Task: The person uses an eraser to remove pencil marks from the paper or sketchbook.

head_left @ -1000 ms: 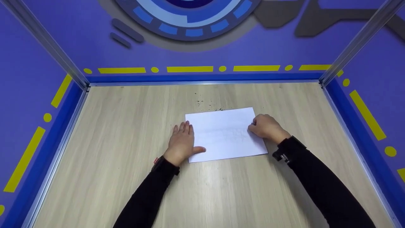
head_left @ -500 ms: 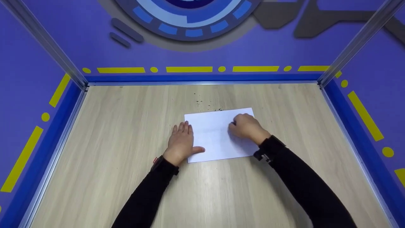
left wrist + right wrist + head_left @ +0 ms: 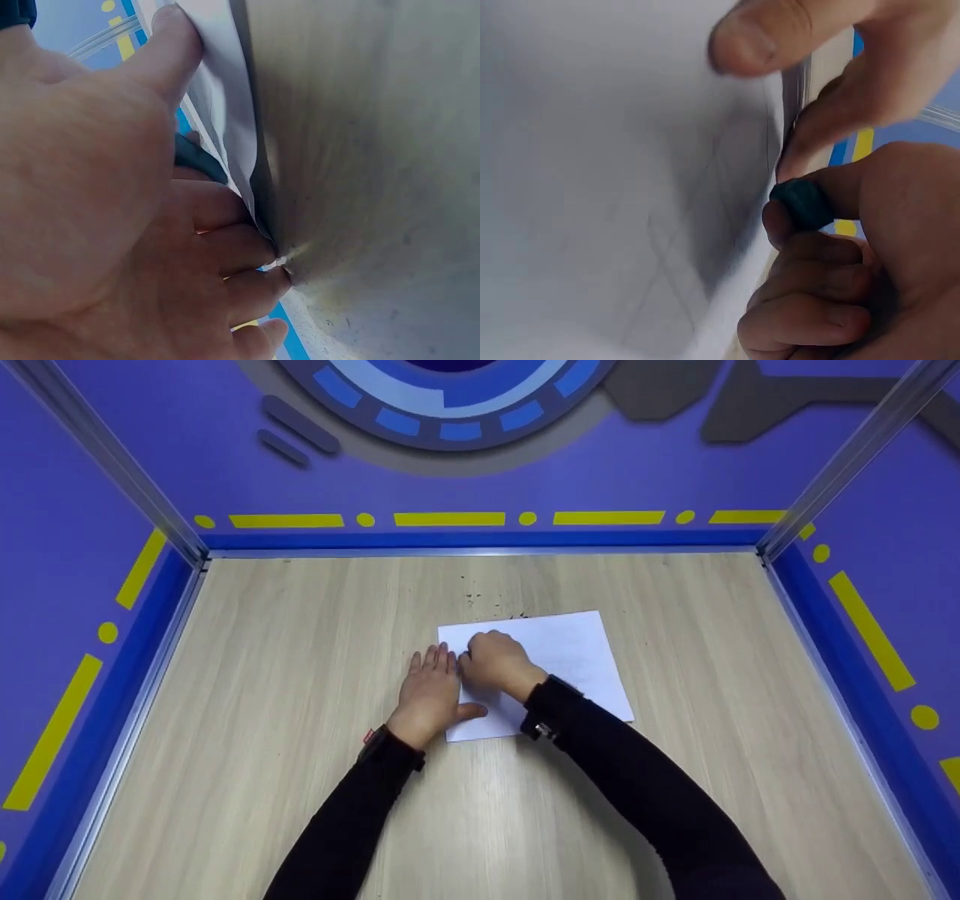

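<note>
A purple wall with yellow dashes and dots stands along the left edge of the wood-grain counter. Well in from that edge, a black sleeve leads up to a dark wrist strap with a small red tag. Beyond it the left hand lies flat, fingers straight and pointing toward the counter's far edge, over the left margin of a white sheet of paper. Its thumb stretches out onto the sheet. In the left wrist view the paper's edge looks slightly buckled beside this hand.

The paper lies flat on the middle of the counter, a little nearer the right edge than the left. Between it and the far edge, by its upper side, dark crumbs are scattered. Over its left part, just beside the left fingertips, the right hand is curled, pinching a dark teal piece between thumb and index finger; whether the hands touch cannot be told. The right wrist view shows thin, faint lines on the sheet. The right sleeve crosses the paper's lower side, from the counter's near right.
</note>
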Motion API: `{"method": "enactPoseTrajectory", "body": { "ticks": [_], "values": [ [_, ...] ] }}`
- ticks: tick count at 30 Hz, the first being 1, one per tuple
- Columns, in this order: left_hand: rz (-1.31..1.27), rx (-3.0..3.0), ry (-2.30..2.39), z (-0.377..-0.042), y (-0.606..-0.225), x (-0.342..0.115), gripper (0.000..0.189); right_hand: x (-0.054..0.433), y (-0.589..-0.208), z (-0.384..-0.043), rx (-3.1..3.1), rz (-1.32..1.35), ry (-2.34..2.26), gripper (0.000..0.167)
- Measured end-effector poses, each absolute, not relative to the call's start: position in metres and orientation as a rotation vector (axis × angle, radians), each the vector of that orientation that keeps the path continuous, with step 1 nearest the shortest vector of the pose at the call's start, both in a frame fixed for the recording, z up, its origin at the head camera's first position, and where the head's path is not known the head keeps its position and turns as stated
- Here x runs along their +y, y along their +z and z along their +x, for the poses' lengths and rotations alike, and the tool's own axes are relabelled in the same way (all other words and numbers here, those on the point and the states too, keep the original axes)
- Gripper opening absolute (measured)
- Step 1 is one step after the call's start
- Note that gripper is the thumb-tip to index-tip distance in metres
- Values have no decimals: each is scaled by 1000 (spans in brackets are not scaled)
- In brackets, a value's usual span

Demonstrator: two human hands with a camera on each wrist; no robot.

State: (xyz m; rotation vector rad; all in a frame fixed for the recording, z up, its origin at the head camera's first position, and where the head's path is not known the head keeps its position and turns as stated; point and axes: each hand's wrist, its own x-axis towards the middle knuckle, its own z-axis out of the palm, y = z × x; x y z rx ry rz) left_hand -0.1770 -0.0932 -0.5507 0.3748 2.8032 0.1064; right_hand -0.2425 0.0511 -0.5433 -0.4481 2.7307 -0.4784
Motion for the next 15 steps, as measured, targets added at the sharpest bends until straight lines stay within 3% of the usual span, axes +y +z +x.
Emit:
{"method": "enactPoseTrajectory", "body": {
  "ticks": [6, 15],
  "values": [
    [376, 2794, 96, -177, -549, -94, 122, 58, -550, -253, 2714, -404, -503, 35],
    [360, 2795, 91, -175, -548, -91, 124, 137, -548, -256, 2655, -257, -657, 34]
  ]
}}
